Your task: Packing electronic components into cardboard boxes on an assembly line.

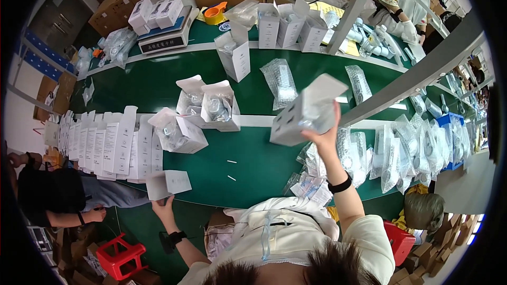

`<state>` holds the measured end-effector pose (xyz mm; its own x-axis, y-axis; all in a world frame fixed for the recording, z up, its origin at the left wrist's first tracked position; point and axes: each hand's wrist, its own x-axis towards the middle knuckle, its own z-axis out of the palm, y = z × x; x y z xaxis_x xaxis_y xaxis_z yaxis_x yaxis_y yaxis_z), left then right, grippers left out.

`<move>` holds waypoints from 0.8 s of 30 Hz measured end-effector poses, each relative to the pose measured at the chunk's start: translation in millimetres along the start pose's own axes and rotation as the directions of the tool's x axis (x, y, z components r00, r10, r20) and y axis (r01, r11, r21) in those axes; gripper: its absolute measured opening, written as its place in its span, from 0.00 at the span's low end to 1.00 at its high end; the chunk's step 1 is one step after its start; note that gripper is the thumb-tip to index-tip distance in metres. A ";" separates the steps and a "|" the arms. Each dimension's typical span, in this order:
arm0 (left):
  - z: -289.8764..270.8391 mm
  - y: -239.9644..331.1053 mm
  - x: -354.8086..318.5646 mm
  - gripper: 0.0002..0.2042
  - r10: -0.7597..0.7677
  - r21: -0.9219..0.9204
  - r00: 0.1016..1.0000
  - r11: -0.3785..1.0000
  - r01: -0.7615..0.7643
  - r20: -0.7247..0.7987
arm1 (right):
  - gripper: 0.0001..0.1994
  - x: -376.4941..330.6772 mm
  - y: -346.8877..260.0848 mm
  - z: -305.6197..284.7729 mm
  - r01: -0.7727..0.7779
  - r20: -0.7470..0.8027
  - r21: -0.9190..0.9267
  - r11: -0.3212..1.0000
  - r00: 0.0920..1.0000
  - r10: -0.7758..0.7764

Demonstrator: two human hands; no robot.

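My right hand (326,136) is raised over the table, its fingers gripping a white carton (296,121) that is tilted, with flaps open and something in clear plastic inside. Down at the table's near edge, my left hand (165,210) holds another white carton (170,182) from below. That carton's contents, if any, do not show. Beyond it stand three opened cartons with bagged items, the nearest carton (182,134) leaning among them. To its left, a row of flat folded cartons (121,145) stands packed together. Clear plastic pouches (317,187) lie right of centre near my body.
Bagged parts (406,150) line the right side beside a blue bin (451,126). Bubble-wrapped pieces (280,82) lie on the green belt, where an opened carton (234,55) stands. A slanted metal post (401,84) crosses the right. Co-workers are at the far side and left.
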<state>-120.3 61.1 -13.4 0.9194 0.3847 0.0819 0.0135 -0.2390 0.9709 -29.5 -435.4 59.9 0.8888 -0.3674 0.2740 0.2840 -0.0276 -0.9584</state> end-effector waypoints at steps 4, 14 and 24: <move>39.5 0.2 -23.3 0.23 0.038 0.054 0.995 0.998 -0.032 -0.097 | 0.52 98.6 -0.6 -15.0 0.140 -0.345 -0.126 0.982 0.922 -0.176; 220.1 41.2 -60.3 0.17 -0.026 0.072 0.970 0.997 0.009 0.243 | 0.40 177.4 87.8 -22.9 0.164 -0.224 -0.808 0.566 0.803 -0.553; 248.8 68.4 -28.7 0.35 0.351 -0.139 0.857 0.937 -0.322 0.378 | 0.37 179.7 132.0 121.5 -0.094 0.033 -0.939 0.330 0.933 0.359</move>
<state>-48.0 -188.1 -5.2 0.9411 -0.0911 0.3256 -0.3379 -0.2239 0.9142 211.4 -392.0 -7.7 0.9427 -0.3223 -0.0861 -0.3279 -0.8475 -0.4174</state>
